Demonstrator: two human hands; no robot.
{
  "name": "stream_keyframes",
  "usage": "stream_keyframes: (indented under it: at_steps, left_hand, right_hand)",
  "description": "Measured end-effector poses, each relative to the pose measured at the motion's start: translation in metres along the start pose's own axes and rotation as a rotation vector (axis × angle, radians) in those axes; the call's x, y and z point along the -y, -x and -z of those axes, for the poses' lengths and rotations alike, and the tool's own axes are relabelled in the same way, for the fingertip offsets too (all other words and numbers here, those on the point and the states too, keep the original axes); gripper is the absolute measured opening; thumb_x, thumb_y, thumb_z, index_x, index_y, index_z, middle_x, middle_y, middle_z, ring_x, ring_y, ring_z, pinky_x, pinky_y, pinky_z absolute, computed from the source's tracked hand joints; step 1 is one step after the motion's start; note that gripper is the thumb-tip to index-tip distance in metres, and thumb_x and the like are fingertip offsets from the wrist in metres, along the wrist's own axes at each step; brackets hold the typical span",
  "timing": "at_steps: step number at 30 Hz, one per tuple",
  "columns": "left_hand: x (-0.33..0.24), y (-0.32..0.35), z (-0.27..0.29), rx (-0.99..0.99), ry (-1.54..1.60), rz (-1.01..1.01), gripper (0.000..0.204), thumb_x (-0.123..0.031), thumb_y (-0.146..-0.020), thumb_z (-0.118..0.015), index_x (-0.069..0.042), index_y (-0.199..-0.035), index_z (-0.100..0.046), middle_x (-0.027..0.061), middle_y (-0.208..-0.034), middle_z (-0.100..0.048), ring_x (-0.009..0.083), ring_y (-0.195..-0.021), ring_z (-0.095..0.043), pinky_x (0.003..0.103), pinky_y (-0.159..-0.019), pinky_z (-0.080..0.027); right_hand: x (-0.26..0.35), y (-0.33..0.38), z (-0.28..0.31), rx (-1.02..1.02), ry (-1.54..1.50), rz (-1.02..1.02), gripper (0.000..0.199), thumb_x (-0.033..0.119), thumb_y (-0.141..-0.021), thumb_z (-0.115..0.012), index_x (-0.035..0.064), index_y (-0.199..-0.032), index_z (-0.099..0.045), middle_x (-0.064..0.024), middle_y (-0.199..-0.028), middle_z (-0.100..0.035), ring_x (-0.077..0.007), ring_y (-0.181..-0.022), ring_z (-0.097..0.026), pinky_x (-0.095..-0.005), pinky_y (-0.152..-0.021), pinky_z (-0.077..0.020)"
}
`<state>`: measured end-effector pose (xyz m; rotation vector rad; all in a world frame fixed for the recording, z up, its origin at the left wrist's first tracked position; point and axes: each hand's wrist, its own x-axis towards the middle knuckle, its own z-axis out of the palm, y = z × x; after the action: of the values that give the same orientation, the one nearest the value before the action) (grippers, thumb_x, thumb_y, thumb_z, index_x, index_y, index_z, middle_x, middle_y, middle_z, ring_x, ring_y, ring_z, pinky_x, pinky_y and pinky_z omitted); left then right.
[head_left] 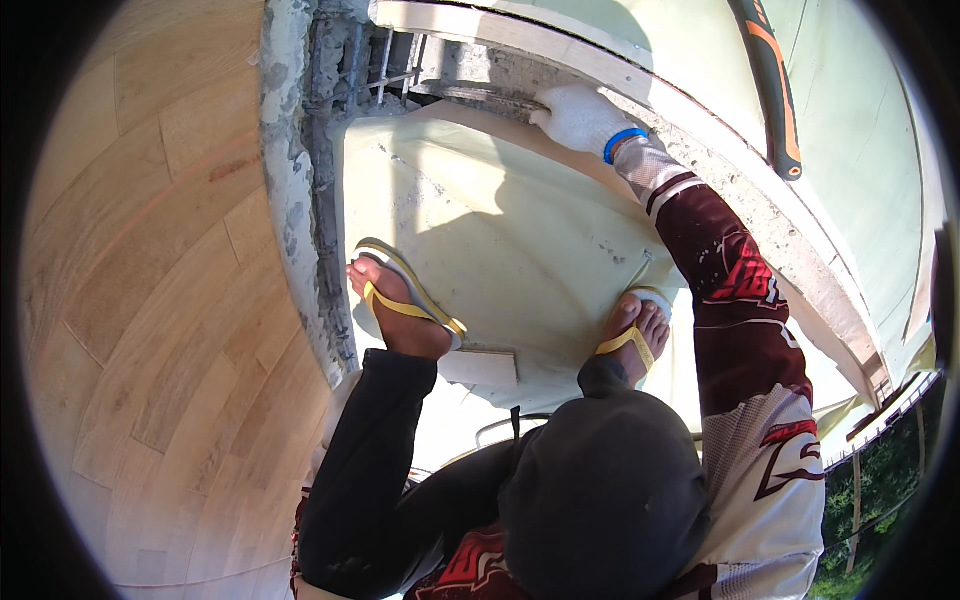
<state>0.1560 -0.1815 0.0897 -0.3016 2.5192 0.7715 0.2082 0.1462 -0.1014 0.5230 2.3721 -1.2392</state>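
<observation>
My right hand (585, 120), in a white knitted glove with a blue band at the wrist, reaches far forward. Its fingers are closed at the end of a thin grey bar (475, 95), which runs left along a narrow concrete gap. Whether the bar's far end is loose or fixed cannot be made out. Upright steel rods (385, 65) stand in the rough concrete to the left of it. My left hand is mostly hidden behind my left leg; only a whitish patch, perhaps its glove (340, 405), shows there, with no fingers visible.
Wood-plank flooring (150, 300) lies left of a broken concrete edge (290, 190). My sandalled feet rest on a pale yellowish sheet (500, 230). A black-and-orange tool handle (775, 90) lies beyond the curved pale ledge (720, 120). Greenery (880, 500) shows below at right.
</observation>
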Motion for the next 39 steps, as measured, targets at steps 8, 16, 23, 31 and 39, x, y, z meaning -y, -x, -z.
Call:
stream_keyframes:
  at_steps: [8, 16, 23, 31, 39]
  left_hand:
    - [-0.002, 0.003, -0.005, -0.018, 0.041, 0.044, 0.094, -0.059, -0.100, -0.035, -0.002, -0.166, -0.002, 0.0136, -0.168, -0.014, 0.0270, -0.154, -0.018, 0.041, -0.129, -0.012]
    - [-0.009, 0.007, -0.009, -0.028, 0.091, 0.097, 0.093, -0.067, -0.104, -0.028, -0.004, -0.168, -0.002, 0.0095, -0.173, -0.010, 0.0228, -0.158, -0.014, 0.036, -0.130, -0.012]
    - [-0.008, 0.000, -0.010, -0.073, 0.027, 0.083, 0.091, -0.069, -0.107, -0.023, -0.005, -0.168, -0.004, 0.0078, -0.176, -0.009, 0.0209, -0.161, -0.013, 0.033, -0.131, -0.013]
    - [-0.036, 0.013, -0.022, -0.107, 0.395, 0.321, 0.079, -0.060, -0.111, -0.023, -0.006, -0.168, -0.011, 0.0068, -0.175, -0.017, 0.0206, -0.158, -0.023, 0.033, -0.129, -0.018]
    - [-0.015, 0.004, -0.018, -0.175, 0.080, 0.129, 0.077, -0.059, -0.111, -0.024, -0.007, -0.168, -0.015, 0.0068, -0.174, -0.017, 0.0202, -0.157, -0.025, 0.034, -0.128, -0.022]
  right_hand:
    - [0.050, -0.035, -0.002, -0.033, -0.031, 0.120, 0.037, 0.035, -0.101, -0.058, 0.0046, -0.114, -0.074, -0.0224, -0.111, -0.074, -0.0434, -0.105, -0.070, -0.0533, -0.092, -0.0558]
    - [0.065, -0.060, -0.015, -0.039, -0.031, 0.061, 0.036, 0.035, -0.101, -0.059, 0.0064, -0.115, -0.075, -0.0219, -0.111, -0.075, -0.0427, -0.106, -0.071, -0.0521, -0.091, -0.0574]
    - [0.061, -0.048, -0.004, -0.047, 0.054, 0.139, 0.039, 0.040, -0.102, -0.057, 0.0070, -0.116, -0.073, -0.0201, -0.111, -0.076, -0.0407, -0.103, -0.072, -0.0529, -0.090, -0.0574]
    - [0.070, -0.069, -0.035, 0.006, -0.203, -0.022, 0.048, 0.045, -0.101, -0.057, 0.0053, -0.121, -0.075, -0.0220, -0.121, -0.073, -0.0420, -0.113, -0.070, -0.0517, -0.097, -0.0554]
    - [0.040, -0.057, -0.009, 0.035, -0.038, 0.089, 0.050, 0.046, -0.103, -0.054, 0.0022, -0.117, -0.075, -0.0216, -0.112, -0.075, -0.0411, -0.107, -0.071, -0.0525, -0.093, -0.0566]
